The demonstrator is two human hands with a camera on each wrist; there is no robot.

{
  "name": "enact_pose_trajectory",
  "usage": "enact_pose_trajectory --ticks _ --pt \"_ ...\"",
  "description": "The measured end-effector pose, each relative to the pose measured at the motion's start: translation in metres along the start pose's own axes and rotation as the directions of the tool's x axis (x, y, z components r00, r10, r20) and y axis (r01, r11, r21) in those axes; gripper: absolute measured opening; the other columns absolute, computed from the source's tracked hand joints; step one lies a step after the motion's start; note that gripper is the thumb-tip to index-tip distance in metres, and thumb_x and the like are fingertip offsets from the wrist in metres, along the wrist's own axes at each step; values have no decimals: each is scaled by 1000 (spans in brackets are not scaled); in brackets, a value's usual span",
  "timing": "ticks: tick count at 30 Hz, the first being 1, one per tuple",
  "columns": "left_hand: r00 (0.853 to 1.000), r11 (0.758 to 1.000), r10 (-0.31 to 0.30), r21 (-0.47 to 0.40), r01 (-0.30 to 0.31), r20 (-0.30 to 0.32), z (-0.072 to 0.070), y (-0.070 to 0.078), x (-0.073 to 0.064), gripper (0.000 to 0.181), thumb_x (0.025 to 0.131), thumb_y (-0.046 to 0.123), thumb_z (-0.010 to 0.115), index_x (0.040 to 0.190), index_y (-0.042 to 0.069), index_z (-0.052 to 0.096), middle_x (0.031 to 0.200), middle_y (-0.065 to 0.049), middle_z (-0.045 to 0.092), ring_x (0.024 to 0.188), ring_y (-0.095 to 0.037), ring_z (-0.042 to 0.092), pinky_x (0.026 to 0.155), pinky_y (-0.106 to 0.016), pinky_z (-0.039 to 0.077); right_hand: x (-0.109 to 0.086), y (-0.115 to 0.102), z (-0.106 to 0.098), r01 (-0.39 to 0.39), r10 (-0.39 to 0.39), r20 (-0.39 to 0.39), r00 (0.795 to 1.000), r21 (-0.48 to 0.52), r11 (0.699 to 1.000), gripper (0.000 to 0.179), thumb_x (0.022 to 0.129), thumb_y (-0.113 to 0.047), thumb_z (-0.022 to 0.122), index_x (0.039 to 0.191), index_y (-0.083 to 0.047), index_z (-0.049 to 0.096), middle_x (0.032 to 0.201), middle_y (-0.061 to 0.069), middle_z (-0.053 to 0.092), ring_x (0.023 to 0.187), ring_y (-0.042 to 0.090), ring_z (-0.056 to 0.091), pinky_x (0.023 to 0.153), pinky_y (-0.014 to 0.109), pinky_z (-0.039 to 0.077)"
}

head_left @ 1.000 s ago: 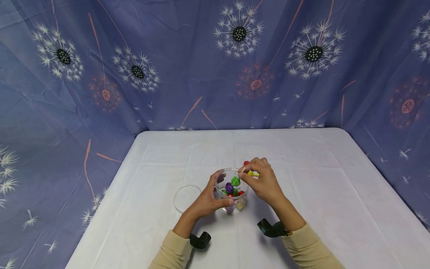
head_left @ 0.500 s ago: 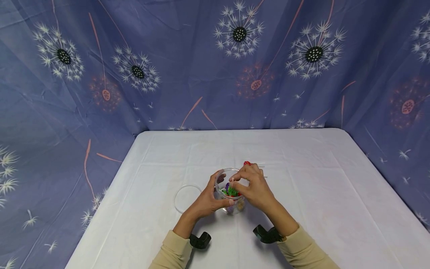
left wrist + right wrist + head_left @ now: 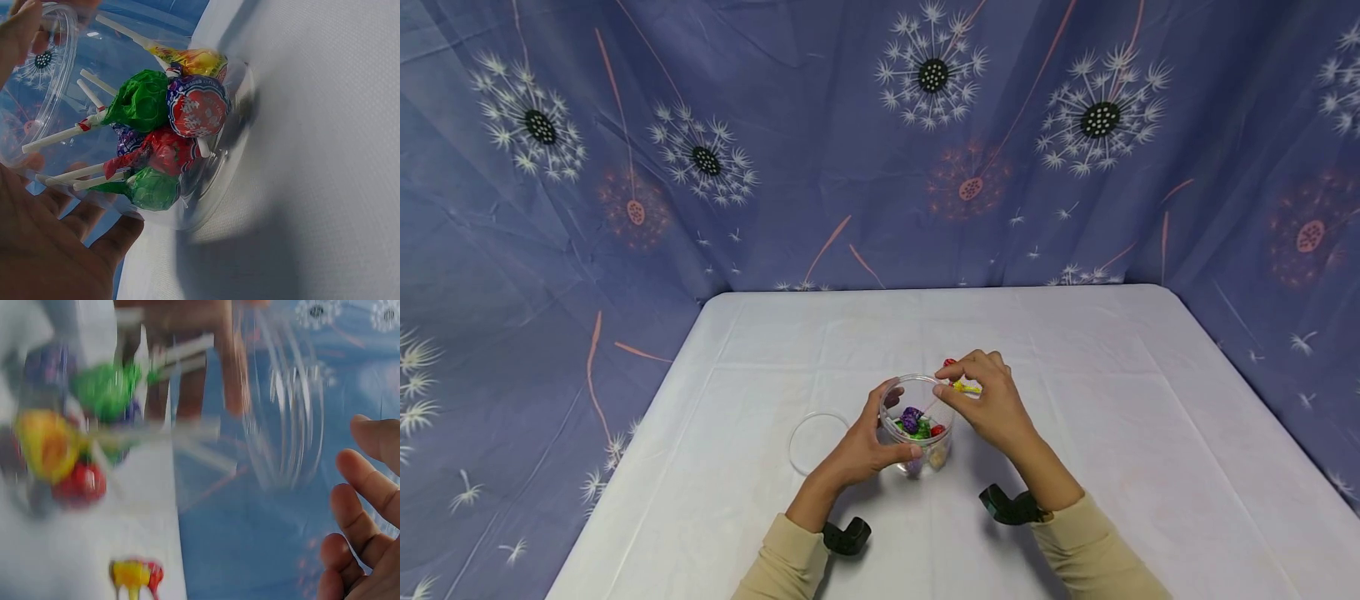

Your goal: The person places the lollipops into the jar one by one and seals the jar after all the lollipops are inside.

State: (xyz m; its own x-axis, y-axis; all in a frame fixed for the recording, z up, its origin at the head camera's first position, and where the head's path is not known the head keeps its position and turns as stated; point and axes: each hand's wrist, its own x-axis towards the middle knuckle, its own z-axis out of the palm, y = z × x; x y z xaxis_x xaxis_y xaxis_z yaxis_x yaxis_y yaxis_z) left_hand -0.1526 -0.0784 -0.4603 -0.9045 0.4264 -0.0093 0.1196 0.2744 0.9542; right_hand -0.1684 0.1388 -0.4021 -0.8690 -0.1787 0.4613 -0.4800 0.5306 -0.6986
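The clear jar (image 3: 919, 392) sits on the white table (image 3: 1112, 400), lollipops (image 3: 197, 106) inside. The left hand (image 3: 867, 448) grips its left side, fingers curled round. Just right, the right hand (image 3: 988, 404) has thumb and fingers spread apart. Yellow and red lollipops (image 3: 131, 574) lie farther right.

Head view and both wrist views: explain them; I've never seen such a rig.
No machine here, just a bare-handed person. The head view comes from a head-worn camera looking forward and down; the other two come from wrist-worn cameras. The left grip, simply a hand, holds a clear jar containing wrapped lollipops. The right grip is beside the jar's mouth, holding nothing. On the white table, past the jar, lie a red lollipop and a yellow one. Left of the jar is a clear ring, perhaps a lid.
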Motion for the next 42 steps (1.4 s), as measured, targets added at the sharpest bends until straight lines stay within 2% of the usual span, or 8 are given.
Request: enact_pose_trajectory --ticks 7,13,20,24,30,35,38,42 --pt "1000 1000 -17 20 17 -9 0 0 0 97 72 45 79 145 42 15 152 -11 31 140 -29 31 114 -53 23 7 38 -16 -131 130 -40 991 -22 991 18 84 -22 72 99 -14 71 90 5 60 90 21 45 80 35 33" --pt "1000 1000 2 20 -2 -9 0 -1 0 97 73 45 79 146 40 15 152 -11 31 140 -29 32 113 -53 24 9 67 -23 -234 234 -7 972 -68 970 22 85 -25 70 103 -11 70 94 9 60 92 26 46 81 37 32" --pt "1000 1000 -7 29 8 -9 0 -1 0 96 72 46 78 145 42 15 152 -10 31 140 -27 31 114 -53 23 5 89 -22 -315 322 38 946 -127 941 29 86 -27 68 107 -8 68 98 12 60 96 31 48 80 38 32" --pt "1000 1000 -5 25 5 -6 0 0 0 97 73 46 78 145 41 14 152 -10 31 140 -28 32 113 -54 24 4 96 -21 -357 370 63 927 -151 922 30 87 -27 67 108 -7 68 98 12 59 96 30 46 77 37 31" --pt "1000 1000 -8 24 8 -1 1 1 1 97 73 46 78 146 41 14 152 -10 31 140 -28 32 113 -54 24 3 107 -17 -432 454 106 885 -178 884 29 87 -26 66 109 -6 68 100 14 56 96 28 45 77 38 31" --pt "1000 999 -19 26 19 -1 1 1 1 97 74 43 78 146 40 13 151 -10 32 138 -28 34 112 -54 26 1 118 -13 -462 485 124 866 -173 870 29 87 -26 66 108 -7 68 101 15 56 98 29 44 79 41 32" --pt "1000 999 -31 23 31 0 1 1 1 99 74 39 79 147 39 12 151 -10 32 139 -28 33 113 -54 25 -1 124 -10 -455 480 129 868 -181 872 28 87 -26 65 107 -8 68 101 14 57 100 29 45 82 45 31" --pt "999 999 -46 18 46 9 0 12 -3 101 75 33 79 150 29 11 151 -12 32 139 -32 33 113 -55 25 -2 128 -7 -441 466 129 875 -181 879 26 87 -26 66 106 -8 69 102 15 58 103 32 45 92 56 27"
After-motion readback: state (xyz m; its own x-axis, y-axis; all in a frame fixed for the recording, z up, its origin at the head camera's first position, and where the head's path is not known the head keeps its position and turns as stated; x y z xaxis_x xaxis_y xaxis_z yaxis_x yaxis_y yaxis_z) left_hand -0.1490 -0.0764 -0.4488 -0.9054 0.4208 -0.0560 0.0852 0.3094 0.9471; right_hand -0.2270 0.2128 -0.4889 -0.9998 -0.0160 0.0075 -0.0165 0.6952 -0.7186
